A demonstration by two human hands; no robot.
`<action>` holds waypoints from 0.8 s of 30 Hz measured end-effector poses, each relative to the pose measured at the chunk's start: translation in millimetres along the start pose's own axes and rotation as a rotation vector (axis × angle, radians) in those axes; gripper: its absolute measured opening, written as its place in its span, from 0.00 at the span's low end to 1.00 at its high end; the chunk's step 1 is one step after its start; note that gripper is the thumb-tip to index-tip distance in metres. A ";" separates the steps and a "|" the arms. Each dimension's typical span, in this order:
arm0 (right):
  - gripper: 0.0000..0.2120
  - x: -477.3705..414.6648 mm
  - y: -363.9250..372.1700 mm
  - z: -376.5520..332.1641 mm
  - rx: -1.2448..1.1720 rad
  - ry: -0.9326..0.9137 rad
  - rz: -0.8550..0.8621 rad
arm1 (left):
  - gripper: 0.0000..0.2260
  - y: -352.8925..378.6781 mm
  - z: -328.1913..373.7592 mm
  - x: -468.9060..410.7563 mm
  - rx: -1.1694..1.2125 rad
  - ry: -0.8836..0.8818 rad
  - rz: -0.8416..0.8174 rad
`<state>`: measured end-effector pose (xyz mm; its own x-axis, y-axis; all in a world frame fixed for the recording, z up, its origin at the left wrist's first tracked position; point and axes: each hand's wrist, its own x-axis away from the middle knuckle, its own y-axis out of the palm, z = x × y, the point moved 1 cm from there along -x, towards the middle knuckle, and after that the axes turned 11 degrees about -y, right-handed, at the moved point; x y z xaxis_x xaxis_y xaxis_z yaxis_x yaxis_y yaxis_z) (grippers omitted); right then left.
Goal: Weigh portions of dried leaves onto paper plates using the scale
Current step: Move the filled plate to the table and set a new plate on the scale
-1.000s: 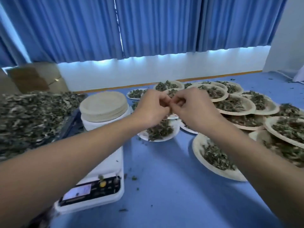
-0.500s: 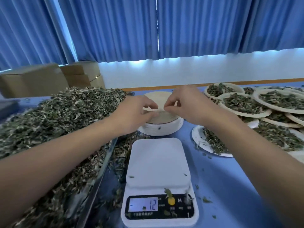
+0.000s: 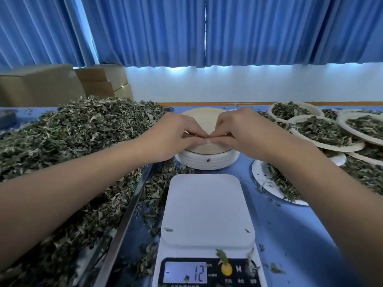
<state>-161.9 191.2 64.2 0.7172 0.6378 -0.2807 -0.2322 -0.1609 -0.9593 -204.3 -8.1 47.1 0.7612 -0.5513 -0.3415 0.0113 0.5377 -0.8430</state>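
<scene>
A white digital scale [image 3: 207,212] stands in front of me with a bare platform; its display [image 3: 185,272] reads 12. Behind it sits a stack of empty paper plates [image 3: 207,150]. My left hand [image 3: 174,135] and my right hand [image 3: 236,131] meet over the near rim of that stack, fingertips pinching the edge of the top plate. A large heap of dried leaves [image 3: 68,146] fills a metal tray [image 3: 132,199] on the left. Several filled paper plates [image 3: 323,133] lie at the right.
Cardboard boxes [image 3: 51,83] stand at the back left against blue curtains. Loose leaf bits are scattered on the blue tabletop [image 3: 294,235] around the scale. One filled plate [image 3: 275,183] lies just right of the scale.
The view swung left from the filled plates to the scale and the plate stack. Both hands dropped onto the stack's near rim and now pinch the top plate's edge.
</scene>
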 end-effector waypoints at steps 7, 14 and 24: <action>0.19 1.3 7.2 -5.3 0.250 -0.001 -0.050 | 0.08 -1.0 -2.9 -0.5 0.008 0.003 -0.023; 0.17 9.3 3.0 -6.9 0.430 -0.013 0.118 | 0.11 -12.0 5.4 6.0 -0.055 0.065 0.126; 0.08 66.7 3.7 -67.2 0.397 -0.267 0.325 | 0.09 -20.1 39.8 81.8 -0.080 0.197 0.077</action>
<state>-70.7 182.5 39.7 0.3890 0.7790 -0.4918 -0.6787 -0.1187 -0.7248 -116.5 -38.7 52.7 0.6166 -0.6286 -0.4740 -0.0993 0.5352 -0.8389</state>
